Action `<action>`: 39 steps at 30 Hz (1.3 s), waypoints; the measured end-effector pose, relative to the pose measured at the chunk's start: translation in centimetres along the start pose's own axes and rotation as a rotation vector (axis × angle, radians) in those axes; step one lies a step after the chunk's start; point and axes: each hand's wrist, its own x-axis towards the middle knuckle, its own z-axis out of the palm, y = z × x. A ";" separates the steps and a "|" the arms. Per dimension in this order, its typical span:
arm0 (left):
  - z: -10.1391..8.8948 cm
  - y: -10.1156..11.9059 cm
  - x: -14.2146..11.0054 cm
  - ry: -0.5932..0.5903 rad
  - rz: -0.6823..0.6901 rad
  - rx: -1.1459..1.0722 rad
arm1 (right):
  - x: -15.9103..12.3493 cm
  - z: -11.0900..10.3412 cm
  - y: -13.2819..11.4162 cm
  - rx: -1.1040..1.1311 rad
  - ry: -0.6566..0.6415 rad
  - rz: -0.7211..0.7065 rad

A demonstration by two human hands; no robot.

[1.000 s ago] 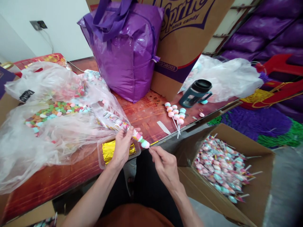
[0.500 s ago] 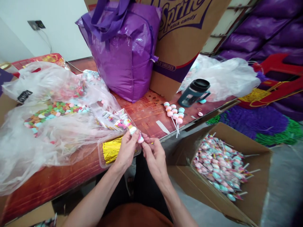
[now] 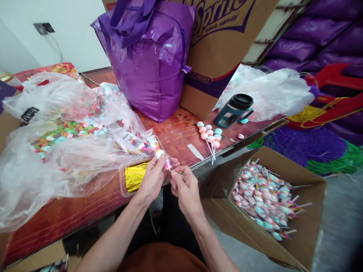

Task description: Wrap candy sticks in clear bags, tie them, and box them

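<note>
A marshmallow stick candy (image 3: pixel 159 153) sits inside a clear printed wrapper, tilted away from me over the table's front edge. My left hand (image 3: pixel 153 176) is closed around the wrapped candy's middle. At its lower end, my right hand (image 3: pixel 185 185) pinches near the stick, which its fingers partly hide. Just left of my hands, yellow twist ties (image 3: pixel 135 176) lie in a clear plastic tray (image 3: pixel 123 185). Behind them is a stack of flat printed wrappers (image 3: pixel 132 142). Several unwrapped marshmallow sticks (image 3: pixel 210 135) rest on the table to the right.
Clear plastic bags of colourful candies (image 3: pixel 70 132) cover the table's left side. A purple bag (image 3: pixel 150 68) and a big carton (image 3: pixel 218 56) stand behind, with a dark bottle (image 3: pixel 234 110) to the right. An open cardboard box (image 3: pixel 306 219) of wrapped candies sits low at right.
The candy has slid deeper into its wrapper, whose clear top now stands out beyond it. My right fingers remain at the lower end, and the view has shifted slightly.
</note>
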 end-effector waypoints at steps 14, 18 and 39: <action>-0.1 -1.0 -0.8 -0.029 0.115 0.202 | -0.5 2.0 0.0 0.110 0.145 -0.098; 0.3 -1.7 -1.7 0.021 0.163 0.214 | 0.2 2.4 0.3 -0.020 0.288 -0.172; -5.2 6.3 -3.0 0.038 0.254 -0.113 | 1.8 2.3 -2.8 -1.135 -0.157 -0.502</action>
